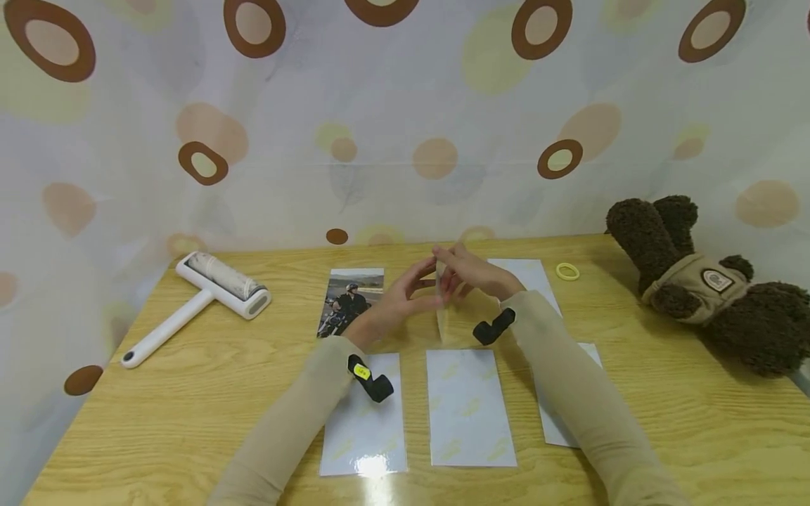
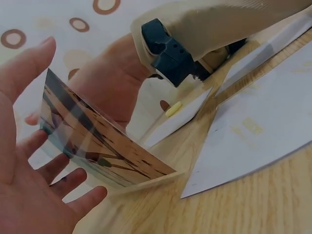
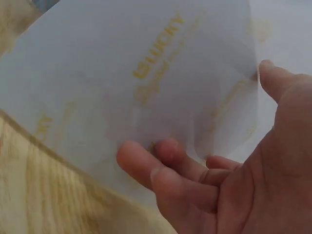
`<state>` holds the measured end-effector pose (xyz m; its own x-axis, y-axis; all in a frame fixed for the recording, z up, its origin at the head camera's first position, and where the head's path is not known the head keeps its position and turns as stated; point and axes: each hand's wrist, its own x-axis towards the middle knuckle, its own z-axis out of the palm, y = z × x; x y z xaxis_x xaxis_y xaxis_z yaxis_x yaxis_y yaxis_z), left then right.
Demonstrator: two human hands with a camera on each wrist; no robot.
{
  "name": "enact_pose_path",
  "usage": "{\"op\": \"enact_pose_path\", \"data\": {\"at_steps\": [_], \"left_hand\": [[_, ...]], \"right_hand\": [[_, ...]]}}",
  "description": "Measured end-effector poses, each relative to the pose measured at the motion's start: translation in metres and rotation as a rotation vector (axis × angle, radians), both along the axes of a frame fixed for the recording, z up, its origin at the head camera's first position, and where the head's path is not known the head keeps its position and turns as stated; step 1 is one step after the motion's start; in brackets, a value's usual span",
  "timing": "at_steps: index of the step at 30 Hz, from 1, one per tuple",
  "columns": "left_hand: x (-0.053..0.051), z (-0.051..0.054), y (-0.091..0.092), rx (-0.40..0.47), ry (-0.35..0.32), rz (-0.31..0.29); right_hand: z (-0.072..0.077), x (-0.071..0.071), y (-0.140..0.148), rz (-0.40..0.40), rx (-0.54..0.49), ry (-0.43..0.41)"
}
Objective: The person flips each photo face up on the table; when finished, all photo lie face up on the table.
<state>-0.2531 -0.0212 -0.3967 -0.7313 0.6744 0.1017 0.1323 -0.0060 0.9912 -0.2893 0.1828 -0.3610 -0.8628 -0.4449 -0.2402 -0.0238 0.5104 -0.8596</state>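
Standing upright between spread fingers of the left hand point(image 1: 405, 295) and bent fingers of the right hand point(image 1: 479, 270), whether the latter pinch I cannot tell, a photo print point(image 2: 107, 147) occupies the table's point(image 1: 158, 422) far middle, right of a motorcyclist photo point(image 1: 344, 302).

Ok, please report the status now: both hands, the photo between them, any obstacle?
Left hand at photo's edge; right hand against its white back. Photo roughly upright between them. White cards nearby, nothing seen blocking.
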Motion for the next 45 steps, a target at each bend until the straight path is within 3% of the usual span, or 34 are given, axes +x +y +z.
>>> {"op": "enact_pose_path", "data": {"at_steps": [11,15,19,23,27,30,33,39,45], "left_hand": [[0.002,-0.002,0.005,-0.085,0.018,-0.086],[0.001,-0.006,0.007,-0.203,0.116,-0.097],[0.003,-0.005,0.008,-0.396,0.285,-0.111],[0.001,-0.005,0.009,-0.51,0.423,-0.119],[-0.002,-0.006,0.011,-0.628,0.546,-0.082],[-0.002,-0.004,0.011,-0.73,0.574,-0.029],[-0.004,-0.003,0.008,-0.787,0.559,0.006],[-0.01,-0.006,0.003,-0.825,0.524,-0.006],[-0.012,-0.008,0.002,-0.841,0.554,-0.017]], "right_hand": [[0.012,0.005,0.021,0.022,-0.054,0.009],[0.006,0.003,0.031,-0.006,0.004,0.045],[-0.003,0.001,0.038,-0.008,0.056,0.059],[-0.01,-0.001,0.042,-0.029,0.081,0.06],[-0.016,-0.004,0.043,-0.057,0.096,0.06],[-0.019,-0.007,0.042,-0.063,0.118,0.089],[-0.02,-0.008,0.039,-0.086,0.172,0.138],[-0.02,-0.007,0.031,-0.158,0.321,0.198],[-0.022,-0.004,0.029,-0.209,0.463,0.232]]}}
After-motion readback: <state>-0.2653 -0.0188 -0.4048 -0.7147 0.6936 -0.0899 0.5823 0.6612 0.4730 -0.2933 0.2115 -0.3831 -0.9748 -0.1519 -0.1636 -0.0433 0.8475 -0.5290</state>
